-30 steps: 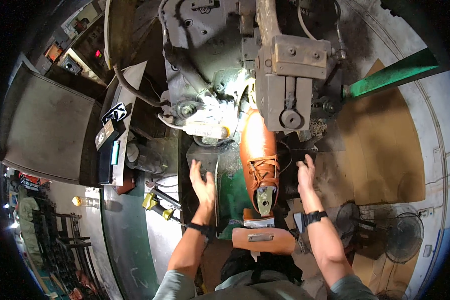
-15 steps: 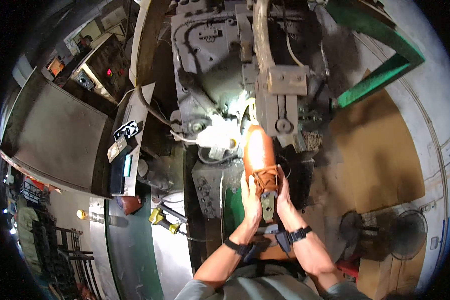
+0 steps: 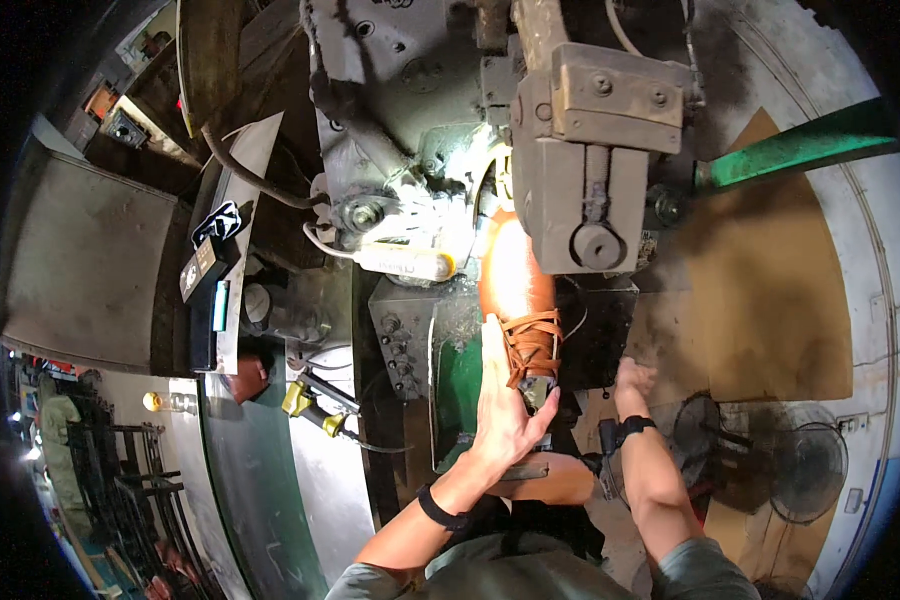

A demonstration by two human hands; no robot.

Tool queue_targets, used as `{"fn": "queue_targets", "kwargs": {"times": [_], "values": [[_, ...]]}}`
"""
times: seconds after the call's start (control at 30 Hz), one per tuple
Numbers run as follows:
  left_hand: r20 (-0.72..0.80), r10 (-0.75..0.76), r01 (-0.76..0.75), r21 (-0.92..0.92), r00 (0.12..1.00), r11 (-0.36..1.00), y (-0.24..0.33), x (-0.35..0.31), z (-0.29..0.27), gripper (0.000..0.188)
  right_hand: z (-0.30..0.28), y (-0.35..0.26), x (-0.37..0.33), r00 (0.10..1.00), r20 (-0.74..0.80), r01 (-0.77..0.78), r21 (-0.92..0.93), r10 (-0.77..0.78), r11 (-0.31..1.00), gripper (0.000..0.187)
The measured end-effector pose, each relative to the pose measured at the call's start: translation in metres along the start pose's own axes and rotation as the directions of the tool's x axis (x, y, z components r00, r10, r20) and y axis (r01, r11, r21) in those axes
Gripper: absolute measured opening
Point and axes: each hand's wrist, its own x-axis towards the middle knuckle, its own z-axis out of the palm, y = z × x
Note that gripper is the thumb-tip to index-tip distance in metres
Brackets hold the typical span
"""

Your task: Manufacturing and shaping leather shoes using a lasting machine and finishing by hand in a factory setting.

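Note:
A brown leather lace-up shoe (image 3: 518, 285) points its toe toward the machine, close to a yellowish curved part (image 3: 502, 175). Its lower end shows a worn greenish-grey shoe last (image 3: 538, 392). My left hand (image 3: 505, 420) grips the shoe, fingers along its left side and thumb by the last. Off to the right, apart from the shoe, my right hand (image 3: 634, 382) hangs with loosely bent fingers and nothing in it. A grey metal machine head (image 3: 590, 170) stands just right of the toe, and a bright work lamp (image 3: 410, 262) lights it from the left.
On the left ledge lie a small box (image 3: 203, 268) and a black-and-white item (image 3: 220, 222). A yellow-and-black tool (image 3: 315, 408) rests on the bench below. Right of the machine are a green bar (image 3: 800, 150), cardboard (image 3: 770, 300) and a fan (image 3: 808, 468).
My right hand has let go of the shoe and moved right. My left hand still grips it, its thumb now across by the last. The view has come closer to the machine.

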Motion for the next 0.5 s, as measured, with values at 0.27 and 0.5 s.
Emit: {"fn": "queue_targets", "kwargs": {"times": [0.27, 0.5], "values": [[0.005, 0.050, -0.050, -0.039, 0.999, 0.998, 0.006, 0.003, 0.011, 0.113, 0.030, 0.057, 0.091, 0.707, 0.698, -0.026, 0.187, -0.114, 0.982, 0.063], [-0.094, 0.110, -0.112, -0.019, 0.990, 0.994, 0.029, -0.012, -0.004, 0.110, -0.085, -0.008, -0.030, 0.748, 0.560, 0.140, 0.391, -0.356, 0.910, 0.067]]}}
